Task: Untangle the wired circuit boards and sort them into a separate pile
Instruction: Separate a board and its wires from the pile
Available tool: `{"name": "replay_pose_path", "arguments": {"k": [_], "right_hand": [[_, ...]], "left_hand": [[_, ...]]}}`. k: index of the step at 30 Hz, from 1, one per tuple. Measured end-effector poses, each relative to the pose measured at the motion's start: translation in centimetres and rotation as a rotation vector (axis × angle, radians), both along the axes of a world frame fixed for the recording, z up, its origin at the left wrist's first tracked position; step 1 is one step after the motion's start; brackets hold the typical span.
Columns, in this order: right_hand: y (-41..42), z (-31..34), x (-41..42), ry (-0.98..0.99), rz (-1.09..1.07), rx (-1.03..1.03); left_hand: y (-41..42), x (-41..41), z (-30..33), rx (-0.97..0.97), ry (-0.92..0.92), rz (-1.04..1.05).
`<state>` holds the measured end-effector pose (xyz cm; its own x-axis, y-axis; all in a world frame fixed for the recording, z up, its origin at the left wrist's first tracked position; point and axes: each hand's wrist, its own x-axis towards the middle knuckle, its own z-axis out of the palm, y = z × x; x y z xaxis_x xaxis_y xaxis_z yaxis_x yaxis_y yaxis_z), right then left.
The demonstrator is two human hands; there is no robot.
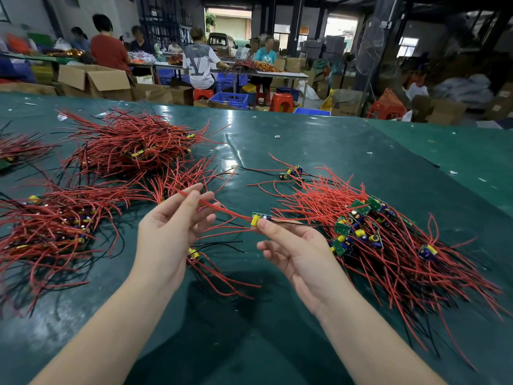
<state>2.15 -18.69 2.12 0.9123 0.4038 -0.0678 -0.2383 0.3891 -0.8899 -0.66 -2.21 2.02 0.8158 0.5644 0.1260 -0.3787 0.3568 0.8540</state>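
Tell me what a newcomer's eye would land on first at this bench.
First, the small circuit board pinched by the right hand at centre, its red wire running through the left hand. Next, the heaps of red-wired boards on the green table: one pile on the right, tangled ones on the left.

Small circuit board [259, 218] pinched by right hand [298, 252], its red wire [222, 209] held by left hand [169, 232] above green table [319, 151].
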Motion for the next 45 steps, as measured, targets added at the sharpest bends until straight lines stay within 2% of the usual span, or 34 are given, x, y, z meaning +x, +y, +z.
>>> {"name": "replay_pose_path", "arguments": {"k": [9, 13, 18, 25, 31, 34, 41, 45], "right_hand": [[-0.2, 0.2, 0.2, 0.025, -0.003, 0.010], [-0.1, 0.1, 0.1, 0.026, 0.001, 0.017], [0.0, -0.1, 0.1, 0.021, 0.005, 0.013], [0.1, -0.2, -0.1, -0.018, 0.024, -0.001], [0.2, -0.1, -0.4, -0.104, 0.006, -0.023], [0.2, 0.3, -0.5, -0.086, -0.087, -0.007], [-2.6, 1.4, 1.6, 0.069, -0.524, 0.137], [-4.0, 1.4, 2.7, 0.190, -0.588, 0.288]], "left_hand": [[-0.3, 0.2, 0.2, -0.054, 0.004, -0.112], [-0.8, -0.1, -0.2, 0.107, 0.063, -0.261], [-1.2, -0.2, -0.6, 0.216, 0.066, -0.257], [-1.4, -0.1, -0.6, 0.109, 0.034, -0.305], [-1.3, -0.1, -0.4, 0.012, 0.105, -0.321], [-1.2, 0.0, -0.2, -0.060, 0.119, -0.366], [-0.8, 0.1, 0.3, -0.154, 0.211, -0.380], [-0.7, 0.1, 0.5, -0.171, 0.224, -0.332]]}}
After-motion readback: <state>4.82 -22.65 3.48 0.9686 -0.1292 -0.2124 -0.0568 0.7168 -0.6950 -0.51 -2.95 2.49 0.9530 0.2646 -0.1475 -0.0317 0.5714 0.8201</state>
